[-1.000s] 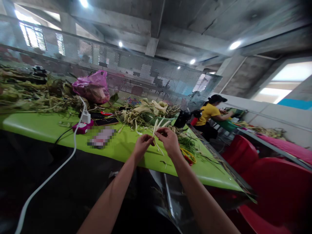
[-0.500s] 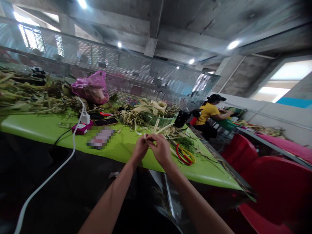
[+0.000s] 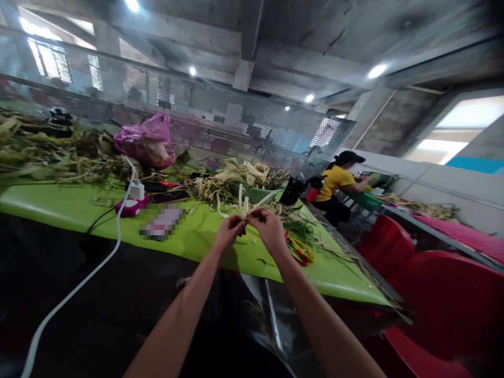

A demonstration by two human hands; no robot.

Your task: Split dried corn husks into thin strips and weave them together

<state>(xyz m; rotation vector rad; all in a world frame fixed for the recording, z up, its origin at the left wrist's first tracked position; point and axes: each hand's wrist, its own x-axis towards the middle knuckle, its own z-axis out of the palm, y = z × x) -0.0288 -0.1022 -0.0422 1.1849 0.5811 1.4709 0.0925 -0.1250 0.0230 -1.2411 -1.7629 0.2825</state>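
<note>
Pale strips of dried husk (image 3: 246, 206) stand up from between my fingertips, just above the near part of the green tabletop. My left hand (image 3: 229, 231) is closed in a pinch at their lower end. From the other side, my right hand (image 3: 270, 227) pinches the same strips, thumb and forefinger together. Beyond the hands, a green basket (image 3: 271, 197) holds more dried husks (image 3: 254, 170). A tool with red and yellow looped handles (image 3: 302, 252) lies right of my right hand; its working end is hidden.
A pixelated phone-like object (image 3: 163, 223), a dark phone (image 3: 170, 197) and a magenta power socket (image 3: 133, 205) with a white cable lie left. Behind them are a pink plastic bag (image 3: 147, 140) and heaped plant matter (image 3: 47, 157). Red chairs (image 3: 444, 304) and a person in yellow (image 3: 333, 185) are right.
My hands have drawn slightly apart, the right one shifting rightward. The strips now stand more upright and fan out between the fingertips. Small scraps show on the tabletop below.
</note>
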